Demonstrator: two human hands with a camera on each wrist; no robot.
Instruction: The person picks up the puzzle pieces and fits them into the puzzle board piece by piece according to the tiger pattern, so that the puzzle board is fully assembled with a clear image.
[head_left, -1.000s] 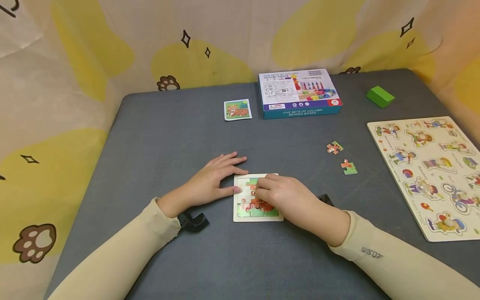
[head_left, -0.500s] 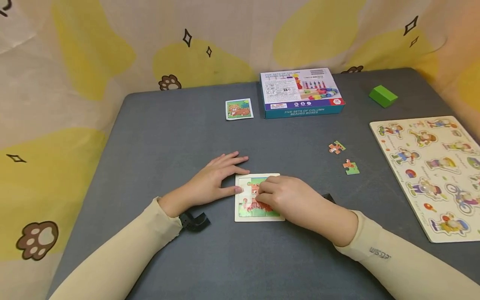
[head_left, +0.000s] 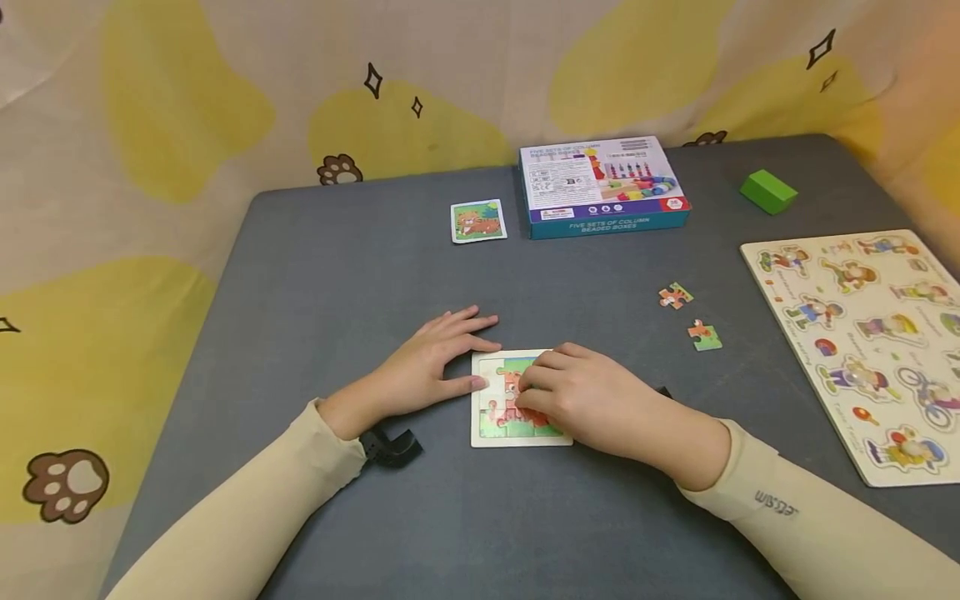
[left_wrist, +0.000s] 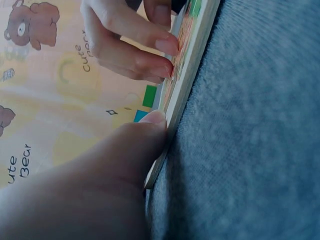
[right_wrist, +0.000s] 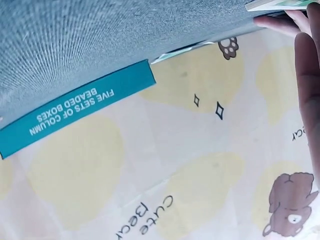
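A small square jigsaw puzzle board (head_left: 519, 442) with a pale frame lies flat in the middle of the head view. Green and orange pieces (head_left: 493, 424) fill part of it; bare white shows at its upper left. My left hand (head_left: 420, 367) is spread on the table beside it, thumb touching the frame's left edge. Over the right half, my right hand (head_left: 581, 400) bends its fingers down, and its fingertips (left_wrist: 167, 46) touch the pieces in the left wrist view. No piece shows between them. Two loose jigsaw pieces, one (head_left: 676, 295) behind the other (head_left: 705, 335), lie to the right.
A tiger picture card (head_left: 478, 222) and a teal-sided box (head_left: 609, 223) lie at the back. A green block (head_left: 768, 192) stands back right. A large board with printed figures (head_left: 847, 350) covers the right side. A patterned cloth (head_left: 450, 50) hangs behind.
My right hand has shifted slightly to the right over the puzzle, its fingertips still on the pieces. My left hand holds its place at the frame. The head view has tilted a little.
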